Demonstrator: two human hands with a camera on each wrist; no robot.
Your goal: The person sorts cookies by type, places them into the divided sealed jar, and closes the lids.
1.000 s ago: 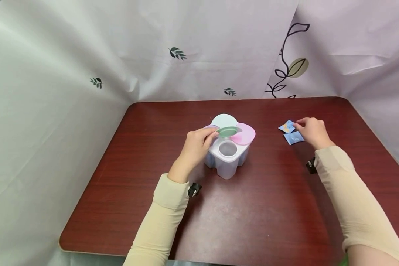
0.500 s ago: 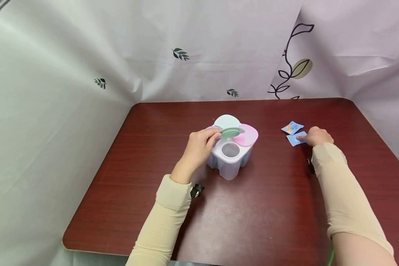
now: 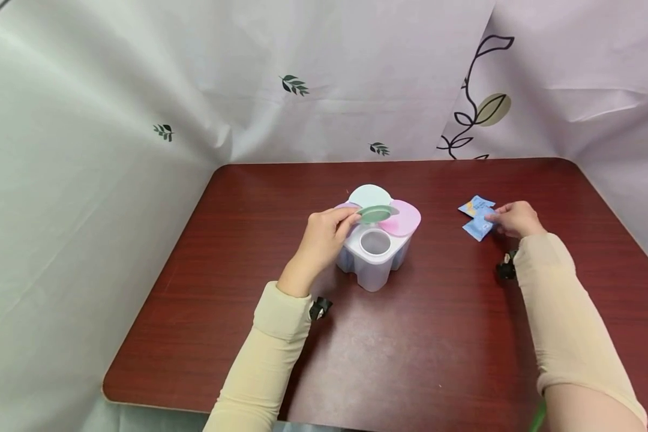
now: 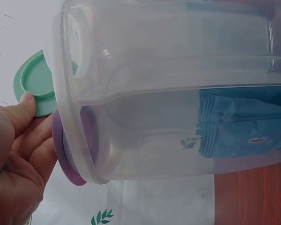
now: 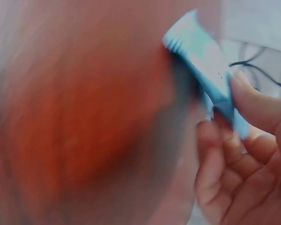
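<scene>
A translucent storage box (image 3: pixel 372 273) with several round compartments stands mid-table; its front compartment is uncovered. My left hand (image 3: pixel 322 240) pinches the raised green lid (image 3: pixel 375 214) of that compartment between thumb and fingers. In the left wrist view, blue packets (image 4: pixel 243 124) show through the box wall, and a purple lid (image 4: pixel 68 150) lies beside the fingers. At the right, my right hand (image 3: pixel 518 219) pinches a small blue sachet (image 3: pixel 479 227) by one end. A second blue sachet (image 3: pixel 475 205) with a yellow mark lies on the table just behind it.
White (image 3: pixel 369 195) and pink (image 3: pixel 405 218) lids cover other compartments of the box. The dark red table (image 3: pixel 221 288) has rounded far corners, and a pale patterned curtain (image 3: pixel 356 78) hangs behind and at the sides.
My right hand has gone from the farther sachet to the nearer one, which it now pinches and has turned. The left hand keeps holding the green lid up.
</scene>
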